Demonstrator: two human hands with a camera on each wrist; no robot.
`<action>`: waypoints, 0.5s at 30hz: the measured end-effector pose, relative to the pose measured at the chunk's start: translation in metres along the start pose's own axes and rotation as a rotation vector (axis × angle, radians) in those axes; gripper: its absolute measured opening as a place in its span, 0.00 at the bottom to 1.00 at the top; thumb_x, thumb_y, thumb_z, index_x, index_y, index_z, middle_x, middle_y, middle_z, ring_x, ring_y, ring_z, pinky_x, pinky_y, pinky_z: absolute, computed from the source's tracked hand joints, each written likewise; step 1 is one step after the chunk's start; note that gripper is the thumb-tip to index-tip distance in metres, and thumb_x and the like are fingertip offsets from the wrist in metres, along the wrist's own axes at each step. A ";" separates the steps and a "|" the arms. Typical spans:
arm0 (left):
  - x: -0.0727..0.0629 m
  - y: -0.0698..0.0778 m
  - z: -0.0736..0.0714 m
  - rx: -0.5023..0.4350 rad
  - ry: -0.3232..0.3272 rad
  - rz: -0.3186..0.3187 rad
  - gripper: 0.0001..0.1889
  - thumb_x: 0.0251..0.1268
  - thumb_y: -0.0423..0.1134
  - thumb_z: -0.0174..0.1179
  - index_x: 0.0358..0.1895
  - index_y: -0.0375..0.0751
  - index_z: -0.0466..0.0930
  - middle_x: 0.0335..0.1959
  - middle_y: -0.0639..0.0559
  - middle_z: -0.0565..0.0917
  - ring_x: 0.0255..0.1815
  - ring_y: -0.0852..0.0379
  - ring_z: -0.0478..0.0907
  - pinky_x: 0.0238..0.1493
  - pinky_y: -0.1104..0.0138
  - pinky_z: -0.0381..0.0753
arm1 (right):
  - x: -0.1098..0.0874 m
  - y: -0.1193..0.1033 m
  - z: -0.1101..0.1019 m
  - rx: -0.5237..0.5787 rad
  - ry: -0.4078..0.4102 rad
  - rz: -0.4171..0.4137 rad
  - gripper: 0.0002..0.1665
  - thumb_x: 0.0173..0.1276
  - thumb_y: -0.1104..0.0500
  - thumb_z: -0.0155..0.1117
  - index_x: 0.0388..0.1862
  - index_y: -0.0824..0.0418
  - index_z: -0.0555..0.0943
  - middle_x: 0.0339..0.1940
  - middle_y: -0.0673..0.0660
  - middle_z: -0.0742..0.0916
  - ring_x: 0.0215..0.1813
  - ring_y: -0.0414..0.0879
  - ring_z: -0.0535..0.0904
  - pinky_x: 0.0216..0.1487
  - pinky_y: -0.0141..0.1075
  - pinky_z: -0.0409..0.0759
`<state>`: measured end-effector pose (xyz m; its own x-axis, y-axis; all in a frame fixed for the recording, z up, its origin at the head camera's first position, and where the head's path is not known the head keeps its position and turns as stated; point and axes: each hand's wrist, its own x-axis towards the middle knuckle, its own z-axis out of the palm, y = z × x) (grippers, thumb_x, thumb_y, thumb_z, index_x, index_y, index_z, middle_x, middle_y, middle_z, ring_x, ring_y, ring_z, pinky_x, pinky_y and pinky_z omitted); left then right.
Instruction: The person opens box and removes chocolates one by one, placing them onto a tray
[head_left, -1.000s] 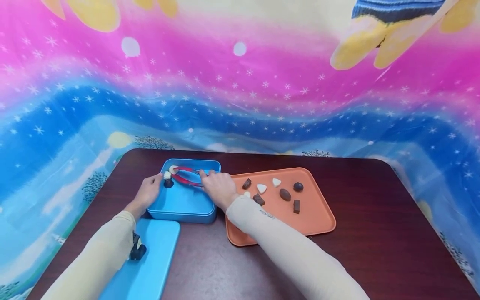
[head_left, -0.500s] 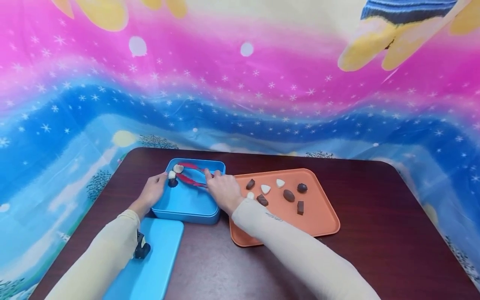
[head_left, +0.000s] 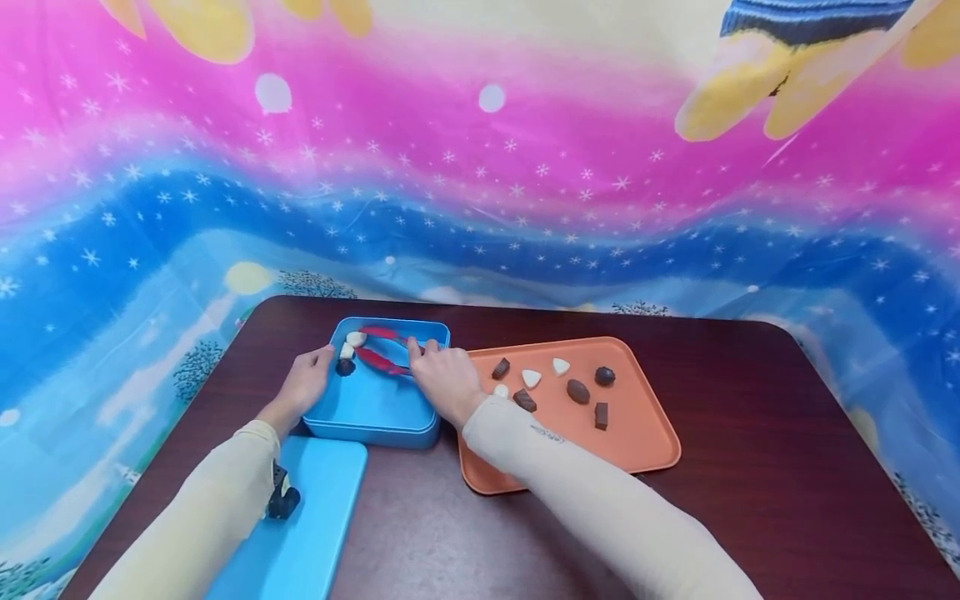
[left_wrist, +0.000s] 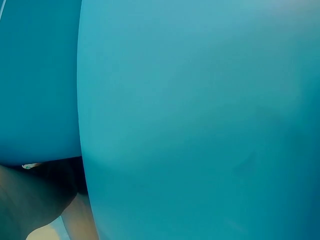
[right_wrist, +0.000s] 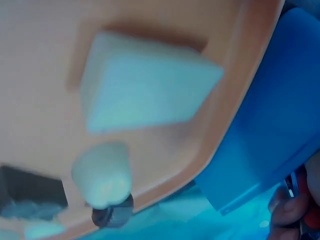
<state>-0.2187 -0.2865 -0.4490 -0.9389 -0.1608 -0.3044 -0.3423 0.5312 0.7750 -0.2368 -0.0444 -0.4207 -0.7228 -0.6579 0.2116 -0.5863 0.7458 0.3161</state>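
My right hand holds red-tipped tongs inside the blue box. The tong tips stand apart, just right of a rounded white piece. A second white piece and a dark scalloped chocolate lie below it, along the box's left side. My left hand grips the box's left rim; only part of the hand shows in the left wrist view. In the right wrist view, right-hand fingers curl on the tongs' handle at the lower right edge.
An orange tray right of the box bears several dark and white chocolates, among them a dark oval one and a white triangular one. The blue lid lies in front of the box, under my left forearm.
The tong tips have come off the rounded white piece and shifted slightly right. That piece rests in the box's far left corner. My left hand stays on the rim.
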 end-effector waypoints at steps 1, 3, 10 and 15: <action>0.000 0.000 0.000 -0.001 0.002 -0.001 0.38 0.83 0.60 0.26 0.82 0.36 0.45 0.82 0.32 0.53 0.81 0.30 0.52 0.78 0.35 0.54 | 0.001 0.000 0.000 -0.011 -0.002 -0.006 0.25 0.80 0.56 0.53 0.73 0.52 0.73 0.48 0.55 0.89 0.24 0.42 0.83 0.22 0.32 0.82; -0.001 -0.001 -0.001 -0.004 0.002 0.000 0.37 0.83 0.60 0.26 0.82 0.36 0.45 0.82 0.32 0.53 0.81 0.30 0.52 0.78 0.35 0.54 | 0.003 0.000 0.000 -0.020 -0.005 -0.016 0.24 0.80 0.56 0.53 0.73 0.52 0.74 0.47 0.54 0.90 0.25 0.42 0.83 0.24 0.32 0.83; 0.000 0.000 -0.002 0.003 -0.002 -0.007 0.37 0.83 0.60 0.26 0.82 0.37 0.43 0.82 0.33 0.51 0.82 0.31 0.49 0.79 0.36 0.52 | 0.002 0.001 -0.001 -0.019 -0.044 -0.045 0.24 0.80 0.56 0.54 0.73 0.52 0.74 0.48 0.53 0.89 0.30 0.42 0.86 0.27 0.33 0.85; 0.002 0.001 0.000 0.000 -0.001 -0.007 0.38 0.83 0.61 0.25 0.82 0.38 0.43 0.83 0.34 0.51 0.82 0.31 0.49 0.79 0.35 0.52 | -0.001 0.003 -0.001 -0.006 -0.036 -0.038 0.23 0.80 0.57 0.54 0.72 0.53 0.74 0.46 0.53 0.89 0.31 0.42 0.86 0.27 0.33 0.85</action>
<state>-0.2206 -0.2862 -0.4490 -0.9366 -0.1638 -0.3099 -0.3485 0.5300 0.7731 -0.2376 -0.0412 -0.4188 -0.7130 -0.6813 0.1659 -0.6114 0.7198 0.3287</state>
